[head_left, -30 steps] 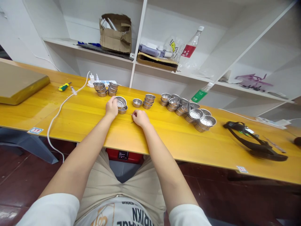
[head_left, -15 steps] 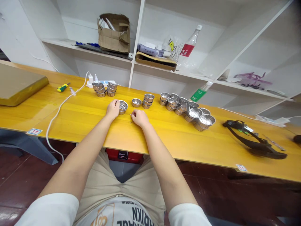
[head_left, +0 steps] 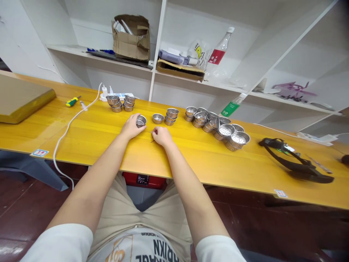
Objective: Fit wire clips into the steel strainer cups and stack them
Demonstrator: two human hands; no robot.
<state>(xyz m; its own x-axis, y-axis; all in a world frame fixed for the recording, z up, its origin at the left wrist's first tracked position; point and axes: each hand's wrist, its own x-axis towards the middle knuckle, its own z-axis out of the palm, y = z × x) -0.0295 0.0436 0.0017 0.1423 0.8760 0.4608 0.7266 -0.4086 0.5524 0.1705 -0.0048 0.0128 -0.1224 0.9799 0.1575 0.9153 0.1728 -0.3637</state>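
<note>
My left hand (head_left: 131,127) is wrapped round a perforated metal cup (head_left: 141,121), thumb at its near side and fingers at its far left. To the right, my right hand (head_left: 161,135) pinches a small thin dark item (head_left: 152,137) just above the table. Behind my hands stand a single shallow metal cup (head_left: 157,118) and, beside it, a stack of cups (head_left: 171,116). More stacked cups (head_left: 116,103) stand at the back left. A large group of perforated cups (head_left: 226,131) spreads to the right.
The yellow table (head_left: 218,171) carries a white cable (head_left: 68,127), a green-yellow screwdriver (head_left: 72,102) and a power strip (head_left: 122,95) on the left. A green-labelled bottle (head_left: 231,108) stands behind the cups. A black headset-like item (head_left: 294,160) lies at the right.
My left hand has closed further round the cup, its thumb now across the near side. My right hand has stayed nearly still with the thin item.
</note>
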